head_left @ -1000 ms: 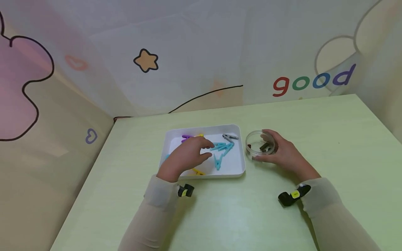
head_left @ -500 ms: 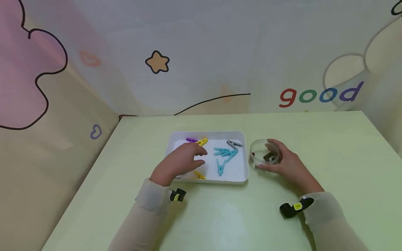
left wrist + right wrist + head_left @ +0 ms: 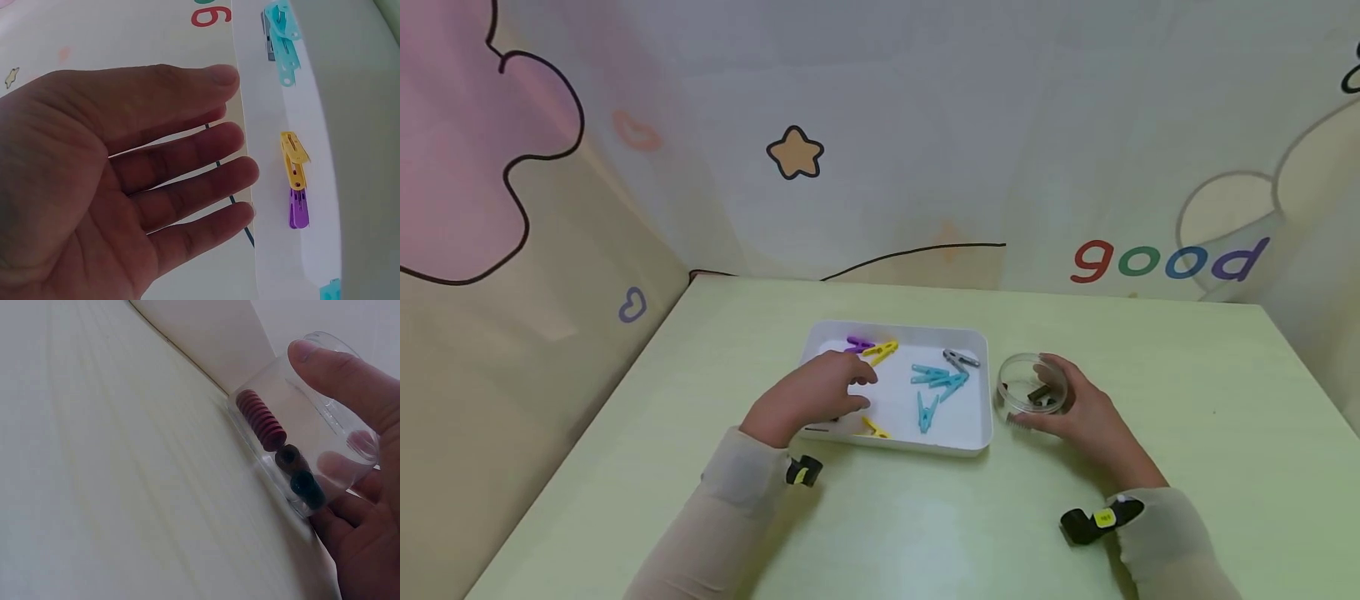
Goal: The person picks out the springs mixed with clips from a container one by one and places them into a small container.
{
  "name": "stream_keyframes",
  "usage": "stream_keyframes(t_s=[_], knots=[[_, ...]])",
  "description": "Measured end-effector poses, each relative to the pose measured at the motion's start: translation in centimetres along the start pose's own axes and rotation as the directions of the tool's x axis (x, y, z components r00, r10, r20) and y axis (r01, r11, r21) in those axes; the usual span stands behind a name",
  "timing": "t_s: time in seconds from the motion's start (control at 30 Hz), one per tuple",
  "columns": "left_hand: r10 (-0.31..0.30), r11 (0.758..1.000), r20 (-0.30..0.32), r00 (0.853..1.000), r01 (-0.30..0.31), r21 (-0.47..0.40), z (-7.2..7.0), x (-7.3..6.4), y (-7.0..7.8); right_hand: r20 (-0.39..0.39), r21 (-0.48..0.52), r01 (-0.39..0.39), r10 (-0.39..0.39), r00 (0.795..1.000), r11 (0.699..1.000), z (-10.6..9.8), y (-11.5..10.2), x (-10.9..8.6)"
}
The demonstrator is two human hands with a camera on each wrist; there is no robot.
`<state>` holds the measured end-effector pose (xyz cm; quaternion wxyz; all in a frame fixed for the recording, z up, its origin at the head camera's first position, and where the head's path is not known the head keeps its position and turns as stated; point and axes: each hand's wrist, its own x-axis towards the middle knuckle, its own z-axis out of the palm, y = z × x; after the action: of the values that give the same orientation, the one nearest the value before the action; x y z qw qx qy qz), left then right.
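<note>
My left hand (image 3: 812, 392) hovers over the left part of a white tray (image 3: 898, 408) with nothing in it. In the left wrist view its fingers (image 3: 187, 150) are straight and slightly spread. In the tray lie light blue clothespins (image 3: 927, 412), a grey clothespin (image 3: 961, 358), yellow clothespins (image 3: 883, 350) and a purple one (image 3: 853, 341). My right hand (image 3: 1086, 417) grips a clear round plastic jar (image 3: 1004, 396) from its right side. Inside that jar, the right wrist view shows a red ribbed cylinder (image 3: 259, 419), a brown tube (image 3: 289, 459) and a dark green tube (image 3: 307, 489).
Both tray and jar stand on a pale green table (image 3: 910, 517), the jar close to the tray's right side. A printed cloth wall (image 3: 910, 167) rises behind the table's back edge. Black cameras (image 3: 1101, 521) are strapped to both wrists.
My left hand has moved left, away from the light blue clothespins, uncovering the yellow and purple ones at the back. My right hand keeps its hold on the jar. The head view has shifted.
</note>
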<state>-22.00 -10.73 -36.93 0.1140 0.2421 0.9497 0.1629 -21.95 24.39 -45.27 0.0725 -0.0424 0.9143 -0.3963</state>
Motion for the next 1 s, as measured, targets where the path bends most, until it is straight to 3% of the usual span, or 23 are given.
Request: stream_keyframes(t_s=[0.33, 0.67, 1.0], knots=[[-0.072, 0.997, 0.035, 0.997, 0.072, 0.007, 0.3, -0.9, -0.8, 0.007, -0.007, 0.002, -0.002, 1.0, 1.0, 0.6, 0.1, 0.0], [-0.087, 0.996, 0.042, 0.995, 0.086, 0.023, -0.2, -0.8, -1.1, 0.002, -0.009, 0.035, -0.035, 0.999, 0.999, -0.2, 0.1, 0.1], [-0.063, 0.997, 0.057, 0.996, 0.06, 0.053, -0.1, -1.0, -1.8, 0.008, -0.005, 0.044, -0.044, 0.999, 0.999, 0.0, 0.3, 0.1]])
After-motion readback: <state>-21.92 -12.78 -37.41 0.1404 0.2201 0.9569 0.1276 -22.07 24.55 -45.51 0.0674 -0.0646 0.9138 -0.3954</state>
